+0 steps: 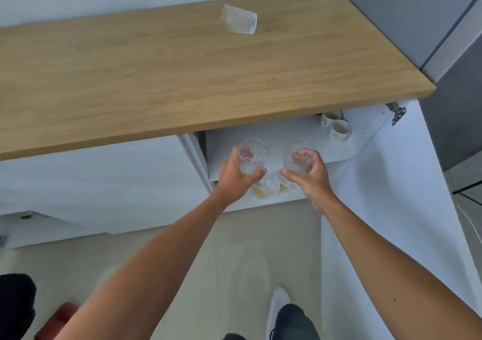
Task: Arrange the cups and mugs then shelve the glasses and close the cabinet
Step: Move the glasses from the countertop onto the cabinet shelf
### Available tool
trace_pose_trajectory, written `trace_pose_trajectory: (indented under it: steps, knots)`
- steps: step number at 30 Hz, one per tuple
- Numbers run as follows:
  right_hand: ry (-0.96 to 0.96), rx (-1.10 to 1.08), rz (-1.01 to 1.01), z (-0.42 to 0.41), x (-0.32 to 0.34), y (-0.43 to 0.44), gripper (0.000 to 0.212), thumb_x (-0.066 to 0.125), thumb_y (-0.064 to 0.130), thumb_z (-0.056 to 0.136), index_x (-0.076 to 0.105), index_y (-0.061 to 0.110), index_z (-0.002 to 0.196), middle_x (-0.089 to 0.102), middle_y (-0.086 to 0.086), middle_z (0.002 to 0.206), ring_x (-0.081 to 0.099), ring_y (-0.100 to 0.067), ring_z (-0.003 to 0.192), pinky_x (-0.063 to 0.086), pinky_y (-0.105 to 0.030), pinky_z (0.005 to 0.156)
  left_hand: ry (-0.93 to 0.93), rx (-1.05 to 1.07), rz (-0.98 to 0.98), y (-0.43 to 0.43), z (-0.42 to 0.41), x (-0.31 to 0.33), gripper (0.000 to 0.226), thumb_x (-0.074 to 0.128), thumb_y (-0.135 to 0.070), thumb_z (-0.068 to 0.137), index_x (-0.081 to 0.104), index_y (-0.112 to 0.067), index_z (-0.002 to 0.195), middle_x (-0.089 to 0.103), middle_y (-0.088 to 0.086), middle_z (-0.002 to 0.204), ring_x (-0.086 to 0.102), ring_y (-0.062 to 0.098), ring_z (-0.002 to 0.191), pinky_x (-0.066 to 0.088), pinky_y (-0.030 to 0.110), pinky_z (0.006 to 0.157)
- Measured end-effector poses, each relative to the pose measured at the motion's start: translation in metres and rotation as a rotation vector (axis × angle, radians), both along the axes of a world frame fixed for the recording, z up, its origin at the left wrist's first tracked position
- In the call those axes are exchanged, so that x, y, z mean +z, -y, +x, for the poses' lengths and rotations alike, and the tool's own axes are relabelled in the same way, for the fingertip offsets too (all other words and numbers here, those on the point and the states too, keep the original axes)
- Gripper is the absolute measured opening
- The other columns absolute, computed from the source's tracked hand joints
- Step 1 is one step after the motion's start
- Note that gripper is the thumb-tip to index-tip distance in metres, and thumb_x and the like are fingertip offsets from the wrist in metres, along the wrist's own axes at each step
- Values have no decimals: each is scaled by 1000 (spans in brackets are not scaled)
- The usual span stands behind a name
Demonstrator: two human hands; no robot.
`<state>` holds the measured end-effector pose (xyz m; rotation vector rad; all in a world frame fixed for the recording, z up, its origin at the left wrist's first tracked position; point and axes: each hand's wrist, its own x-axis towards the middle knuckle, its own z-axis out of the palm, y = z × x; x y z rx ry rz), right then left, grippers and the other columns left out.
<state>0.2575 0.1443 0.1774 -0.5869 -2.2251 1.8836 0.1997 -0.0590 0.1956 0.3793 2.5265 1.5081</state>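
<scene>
Head view: the left hand point(236, 174) grips a clear ribbed drinking glass point(252, 157), fingers wrapped round it; the right hand point(310, 175) grips a second clear ribbed glass point(298, 158). Both are held upright at the open white cabinet's upper shelf point(276, 136), where two cream ceramic mugs point(336, 125) stand. A third clear glass point(238, 19) rests on the wooden countertop point(156, 78).
</scene>
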Motion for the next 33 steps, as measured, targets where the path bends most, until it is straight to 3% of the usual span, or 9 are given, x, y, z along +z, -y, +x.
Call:
trace_pose_trajectory:
  steps: [4,7,11,16,21,25,27,29,33]
  knots:
    - [-23,-80,25,-36,-52,-19,54,89,27,66,53,37,106,66,16,112,56,12,107,44,-5,73,-42,6,23,-20,-40,-56,57,81,-44,76,47,-29,120,60,-13,110,55,-2,97,38,4,75]
    - [-68,-117,72,-69,-89,-41,51,88,30,65,54,42,100,67,18,109,57,11,105,45,-6,74,-65,35,75,-39,-77,-100,61,81,-47,74,48,-28,122,61,-13,109,57,-1,99,48,17,82]
    - [-142,-155,106,-111,-130,-72,53,90,27,66,56,35,106,65,17,104,59,6,102,44,-1,65,-106,80,169,-64,-124,-145,63,83,-48,68,49,-33,118,62,-16,104,60,0,96,48,6,68]
    - [-220,-173,180,-160,-169,-105,56,91,30,64,60,24,110,64,15,98,60,2,91,46,-11,70,-174,110,240,-100,-177,-190,61,84,-46,68,52,-30,117,65,-8,109,63,14,101,54,27,84]
    - [-283,-170,190,-194,-188,-129,59,92,29,64,58,23,113,64,17,100,59,3,91,44,-10,65,-161,72,307,-119,-213,-211,53,86,-38,69,52,-30,111,63,-5,110,62,14,100,52,21,72]
    - [-298,-172,220,-218,-199,-143,64,91,30,63,59,21,118,67,5,114,62,-13,102,51,-27,84,-166,63,329,-131,-234,-221,54,87,-32,68,55,-29,111,64,-4,111,63,14,101,52,14,71]
    - [-291,-185,239,-231,-203,-149,66,91,31,62,59,20,120,67,4,115,62,-16,104,51,-30,87,-162,34,336,-139,-244,-225,58,89,-33,66,56,-28,113,65,-4,113,64,15,103,56,22,81]
    - [-285,-200,241,-244,-206,-155,67,92,31,61,59,20,119,67,4,115,63,-17,104,52,-31,88,-156,10,320,-148,-253,-227,62,89,-36,65,55,-27,116,65,-2,116,64,16,106,57,32,87]
    - [-279,-241,259,-265,-207,-163,61,92,34,59,60,24,111,68,6,109,64,-16,99,52,-24,77,-165,-7,292,-166,-267,-226,60,89,-35,64,55,-29,113,64,-3,115,63,14,104,55,22,77]
